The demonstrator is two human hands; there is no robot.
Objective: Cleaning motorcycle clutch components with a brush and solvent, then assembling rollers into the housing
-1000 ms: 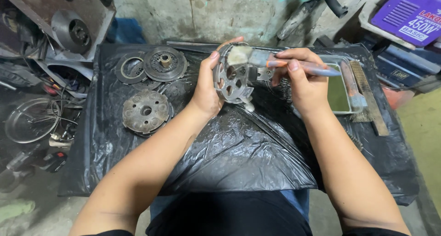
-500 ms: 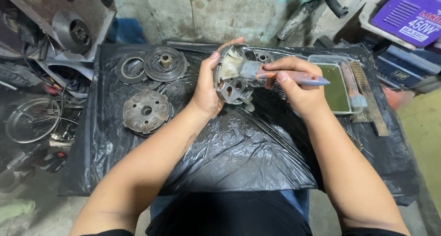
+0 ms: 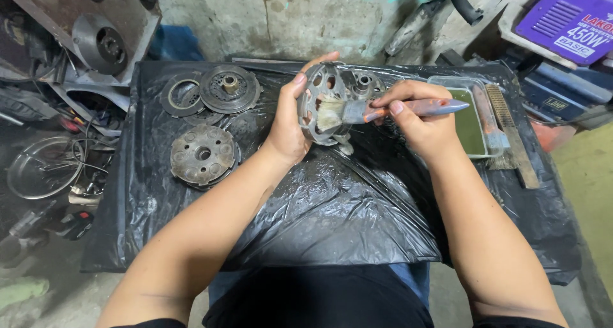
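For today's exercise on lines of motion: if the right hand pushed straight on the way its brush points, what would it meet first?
The right hand points its brush leftward, bristles already on the metal housing. So the housing comes first, with the left hand gripping it just behind; depth there is hard to judge.

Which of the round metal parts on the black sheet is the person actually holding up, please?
The pierced housing in the left hand, brushed by the paintbrush; the flat discs lie untouched on the sheet.

The tabletop point(image 3: 332, 213) is covered by black sheeting; left of the hands three discs point(image 3: 203, 154) are laid, right a tray point(image 3: 469, 120) and brush point(image 3: 507, 133).
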